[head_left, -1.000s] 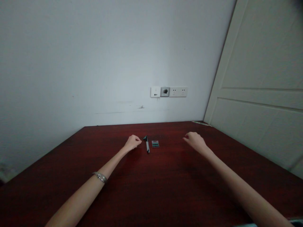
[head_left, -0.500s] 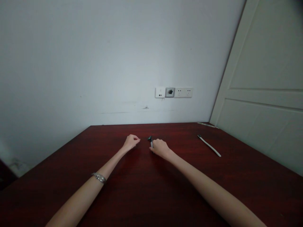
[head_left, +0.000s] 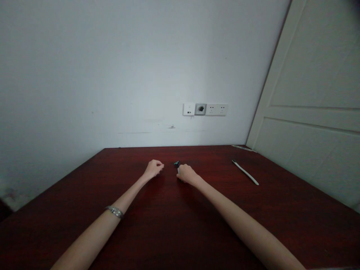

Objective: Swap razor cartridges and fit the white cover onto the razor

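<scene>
My right hand [head_left: 187, 174] is closed around the pale handle of a razor [head_left: 177, 165], just right of the middle of the table. The razor's dark head sticks out past the fingers and points away from me; most of the handle is hidden by the hand. To its left, a small gap apart, my left hand [head_left: 153, 168] is closed with thumb and fingertips pinched together. Anything between those fingertips is too small to make out. A silver band sits on the left wrist.
A white toothbrush [head_left: 245, 172] with dark bristles lies at the right of the dark red wooden table [head_left: 157, 232]. A pale strip [head_left: 243, 148] lies by the back right corner. Wall sockets [head_left: 216, 109] are behind, and a white panelled door [head_left: 312, 138] borders the right side.
The razor's head has turned slightly in my right hand and looks flatter. Both hands keep nearly the same place; the whole view has shifted a little.
</scene>
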`<action>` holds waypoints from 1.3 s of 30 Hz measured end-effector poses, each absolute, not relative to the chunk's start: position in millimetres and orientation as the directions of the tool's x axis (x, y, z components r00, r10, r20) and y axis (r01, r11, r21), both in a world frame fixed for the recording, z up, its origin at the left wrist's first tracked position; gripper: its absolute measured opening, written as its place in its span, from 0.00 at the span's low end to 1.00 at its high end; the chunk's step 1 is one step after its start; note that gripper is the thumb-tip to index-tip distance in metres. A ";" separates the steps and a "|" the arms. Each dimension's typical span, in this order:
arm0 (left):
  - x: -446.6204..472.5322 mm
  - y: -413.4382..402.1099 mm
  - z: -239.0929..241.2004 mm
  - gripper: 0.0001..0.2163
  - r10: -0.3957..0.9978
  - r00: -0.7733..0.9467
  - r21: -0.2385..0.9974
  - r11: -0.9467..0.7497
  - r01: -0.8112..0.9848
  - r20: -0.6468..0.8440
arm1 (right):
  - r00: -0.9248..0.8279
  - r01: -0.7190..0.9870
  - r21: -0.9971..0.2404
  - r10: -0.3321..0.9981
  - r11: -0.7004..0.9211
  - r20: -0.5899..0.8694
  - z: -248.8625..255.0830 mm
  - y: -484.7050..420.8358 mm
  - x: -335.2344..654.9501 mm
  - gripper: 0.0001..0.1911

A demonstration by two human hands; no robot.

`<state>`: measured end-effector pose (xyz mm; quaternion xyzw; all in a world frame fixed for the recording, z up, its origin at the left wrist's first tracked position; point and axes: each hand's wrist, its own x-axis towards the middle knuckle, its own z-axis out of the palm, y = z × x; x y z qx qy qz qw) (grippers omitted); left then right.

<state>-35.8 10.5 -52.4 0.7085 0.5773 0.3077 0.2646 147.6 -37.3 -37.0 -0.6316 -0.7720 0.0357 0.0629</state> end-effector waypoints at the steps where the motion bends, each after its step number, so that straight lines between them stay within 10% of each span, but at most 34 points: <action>1: -35.4 10.6 -51.8 0.10 0.982 0.144 0.725 -0.190 0.662 0.126 | -0.189 0.971 -0.138 0.981 0.194 0.049 -36.6 -37.3 147.0 0.15; 18: 18.5 21.0 -65.1 0.23 0.771 0.570 0.474 -0.629 0.616 0.284 | -0.118 0.973 -0.146 0.928 0.180 0.354 10.1 -51.9 325.2 0.17; 39: 81.5 17.9 -65.0 0.17 0.691 0.655 0.373 -0.720 0.585 0.306 | 0.098 0.995 -0.011 0.995 -0.098 -0.010 -59.5 -51.9 516.1 0.17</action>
